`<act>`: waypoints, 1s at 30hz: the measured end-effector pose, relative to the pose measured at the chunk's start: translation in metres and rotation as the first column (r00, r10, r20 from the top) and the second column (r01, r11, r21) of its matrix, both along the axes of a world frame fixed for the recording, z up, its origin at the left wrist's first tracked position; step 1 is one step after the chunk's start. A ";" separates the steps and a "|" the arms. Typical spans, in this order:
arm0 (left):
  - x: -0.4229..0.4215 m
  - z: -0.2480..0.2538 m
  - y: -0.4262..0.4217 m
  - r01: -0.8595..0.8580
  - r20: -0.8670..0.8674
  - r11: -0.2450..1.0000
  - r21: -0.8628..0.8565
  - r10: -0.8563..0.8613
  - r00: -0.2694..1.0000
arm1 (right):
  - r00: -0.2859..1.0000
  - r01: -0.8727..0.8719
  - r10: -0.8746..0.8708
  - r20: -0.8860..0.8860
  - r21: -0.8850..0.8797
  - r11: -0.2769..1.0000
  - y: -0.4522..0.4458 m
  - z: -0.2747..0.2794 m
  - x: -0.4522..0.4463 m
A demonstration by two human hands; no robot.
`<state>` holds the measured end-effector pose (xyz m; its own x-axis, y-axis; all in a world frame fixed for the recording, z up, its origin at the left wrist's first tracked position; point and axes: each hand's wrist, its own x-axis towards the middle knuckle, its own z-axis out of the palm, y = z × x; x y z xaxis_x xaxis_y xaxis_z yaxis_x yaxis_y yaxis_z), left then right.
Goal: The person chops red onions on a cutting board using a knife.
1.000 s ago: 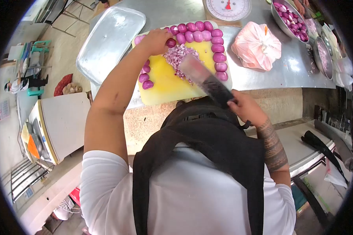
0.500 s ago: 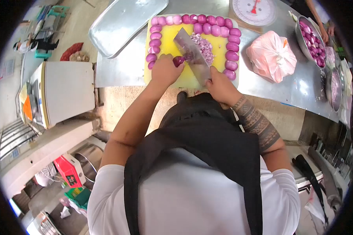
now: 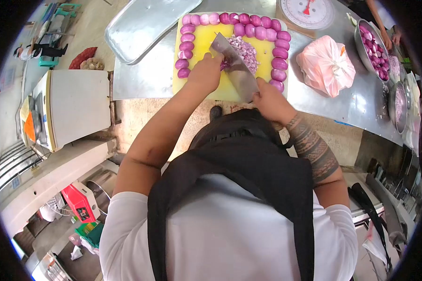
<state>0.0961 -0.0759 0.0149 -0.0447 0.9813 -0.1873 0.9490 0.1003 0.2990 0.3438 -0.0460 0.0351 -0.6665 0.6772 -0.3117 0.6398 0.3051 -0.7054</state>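
My right hand [image 3: 273, 102] grips the handle of a broad cleaver [image 3: 237, 70], whose blade slants across a yellow cutting board [image 3: 199, 43]. Against the blade's left side, the curled fingers of my left hand [image 3: 205, 75] hold a red onion [image 3: 224, 64], mostly hidden by the hand. Just right of the blade lies a heap of chopped onion [image 3: 246, 52]. Peeled red onions [image 3: 279, 63] line the left, top and right edges of the board, with a shorter second row below the top one.
A metal tray [image 3: 143, 30] lies left of the board. A dial scale [image 3: 309, 11] stands behind on the right, near a tied pink plastic bag [image 3: 326, 66]. Farther right is a bowl of red onions [image 3: 373, 51], with another person's hand [image 3: 387, 40] beside it.
My left hand has shifted slightly up and right, closer to the blade, and now covers more of the onion. The camera view has moved a little. The cleaver remains in my right hand.
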 end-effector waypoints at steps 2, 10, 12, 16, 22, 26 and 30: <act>-0.002 0.000 0.000 0.008 0.004 1.000 0.000 -0.008 1.000 | 0.999 0.049 -0.049 -0.020 0.014 0.999 0.001 0.006 0.004; -0.008 -0.007 -0.002 0.046 0.033 0.998 0.041 -0.048 0.998 | 0.999 0.046 -0.048 0.021 0.080 0.996 -0.020 0.008 0.002; -0.009 -0.006 -0.005 0.036 0.058 0.999 0.037 -0.038 0.998 | 0.996 0.092 -0.092 0.000 0.071 0.993 -0.021 0.022 0.003; -0.007 -0.007 -0.005 0.018 0.093 0.998 0.052 -0.023 0.995 | 0.997 0.051 -0.055 0.049 0.085 0.995 -0.029 0.004 -0.001; -0.011 -0.013 -0.005 0.017 0.102 0.996 0.090 -0.026 0.994 | 0.997 0.059 -0.063 0.045 0.094 0.994 -0.030 0.007 0.001; -0.012 -0.010 -0.007 0.006 0.100 0.996 0.091 -0.015 0.995 | 0.995 0.057 -0.066 0.070 0.119 0.991 -0.030 0.018 0.000; -0.011 -0.010 -0.007 -0.010 0.132 0.996 0.087 -0.002 0.991 | 0.978 0.045 -0.057 0.200 0.067 0.997 -0.038 0.010 -0.007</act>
<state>0.0849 -0.0829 0.0050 -0.0292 0.9940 -0.1055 0.9004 0.0720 0.4290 0.3367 -0.0839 0.0451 -0.5582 0.7307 -0.3929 0.7830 0.3074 -0.5408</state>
